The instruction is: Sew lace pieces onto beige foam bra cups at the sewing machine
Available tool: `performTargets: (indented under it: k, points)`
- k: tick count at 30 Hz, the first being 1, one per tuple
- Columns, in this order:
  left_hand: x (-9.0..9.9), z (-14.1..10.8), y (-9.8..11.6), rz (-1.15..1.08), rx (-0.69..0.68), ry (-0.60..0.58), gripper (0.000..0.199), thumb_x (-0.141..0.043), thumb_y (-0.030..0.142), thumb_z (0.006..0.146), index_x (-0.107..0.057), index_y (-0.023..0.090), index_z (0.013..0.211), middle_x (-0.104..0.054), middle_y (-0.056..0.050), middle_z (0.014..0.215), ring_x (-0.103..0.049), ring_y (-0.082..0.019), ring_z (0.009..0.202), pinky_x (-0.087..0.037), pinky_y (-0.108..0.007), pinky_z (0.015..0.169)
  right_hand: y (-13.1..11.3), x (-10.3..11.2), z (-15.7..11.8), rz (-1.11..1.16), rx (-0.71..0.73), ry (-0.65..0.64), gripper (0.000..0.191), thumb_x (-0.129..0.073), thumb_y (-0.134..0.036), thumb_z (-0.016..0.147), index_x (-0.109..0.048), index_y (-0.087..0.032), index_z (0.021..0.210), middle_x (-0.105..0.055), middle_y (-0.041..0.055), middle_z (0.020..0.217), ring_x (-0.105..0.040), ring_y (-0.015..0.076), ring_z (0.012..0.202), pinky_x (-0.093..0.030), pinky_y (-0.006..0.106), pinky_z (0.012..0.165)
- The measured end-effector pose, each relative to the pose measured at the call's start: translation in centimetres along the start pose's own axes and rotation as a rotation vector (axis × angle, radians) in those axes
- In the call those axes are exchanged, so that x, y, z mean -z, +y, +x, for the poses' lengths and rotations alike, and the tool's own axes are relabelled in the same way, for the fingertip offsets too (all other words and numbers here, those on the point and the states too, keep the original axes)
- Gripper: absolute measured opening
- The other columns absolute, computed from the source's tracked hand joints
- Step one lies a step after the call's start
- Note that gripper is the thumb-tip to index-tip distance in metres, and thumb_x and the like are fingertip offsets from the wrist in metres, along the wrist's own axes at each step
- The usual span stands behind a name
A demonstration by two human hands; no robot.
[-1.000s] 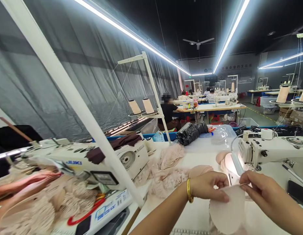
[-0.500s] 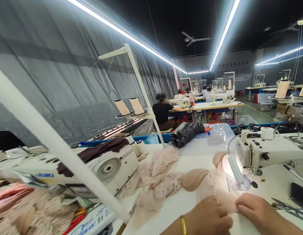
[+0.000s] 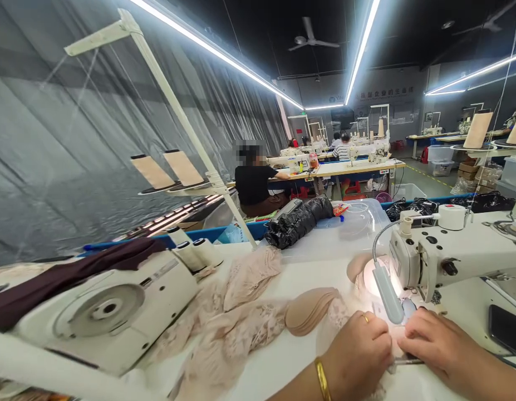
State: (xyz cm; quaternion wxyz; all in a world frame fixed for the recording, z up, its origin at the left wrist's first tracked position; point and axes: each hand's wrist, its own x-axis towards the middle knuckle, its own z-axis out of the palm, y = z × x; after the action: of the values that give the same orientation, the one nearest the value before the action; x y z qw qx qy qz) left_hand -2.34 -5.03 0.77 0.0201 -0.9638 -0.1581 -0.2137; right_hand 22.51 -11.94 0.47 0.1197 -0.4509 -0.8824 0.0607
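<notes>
My left hand [image 3: 360, 353], with a gold bangle at its wrist and a ring, is closed on sheer pinkish lace fabric [image 3: 394, 334]. Close by on the right, my right hand [image 3: 437, 345] has its fingers bent and pressed together on the same fabric. Both hands are just in front of the needle area of a white sewing machine [image 3: 450, 253]. A lit lamp [image 3: 388, 294] on a bendy neck partly hides that spot. Left of my hands lies a stack of beige bra cups [image 3: 310, 312], beside crumpled lace pieces [image 3: 245, 328].
A second sewing machine [image 3: 107, 306] stands at left under dark cloth [image 3: 94, 267]. A thread stand [image 3: 186, 128] with cones rises behind it. A black plastic bundle [image 3: 299, 220] rests on a translucent lid [image 3: 353, 234]. A phone [image 3: 506, 328] lies at right. A person [image 3: 255, 181] sits ahead.
The view has swung, so the left machine and thread stand now appear larger and further left. My hands have moved up closer to the needle area, the lace still between them.
</notes>
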Motion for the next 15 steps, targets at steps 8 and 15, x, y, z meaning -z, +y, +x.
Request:
performTargets:
  k: [8,15]
  points:
    - [0.2,0.0,0.1,-0.031,-0.013,0.033,0.015,-0.061,0.018,0.099,-0.054,0.02,0.086,-0.064,-0.003,0.086,-0.051,-0.019,0.077,-0.043,-0.034,0.073,-0.6,1.4,-0.4,0.068,0.035,-0.068,0.034,-0.036,-0.012,0.112,-0.068,-0.027,0.114,-0.062,0.0037,0.101,-0.059,0.0211,0.093,-0.049,0.033,0.078]
    - [-0.2,0.3,0.3,-0.051,-0.041,0.106,0.013,-0.057,0.016,0.1,-0.057,0.019,0.087,-0.062,-0.002,0.082,-0.047,-0.019,0.073,-0.042,-0.034,0.071,-0.3,0.8,-0.7,0.101,0.096,-0.005,0.033,-0.036,-0.009,0.111,-0.066,-0.021,0.114,-0.058,0.0051,0.097,-0.054,0.0215,0.089,-0.045,0.033,0.074]
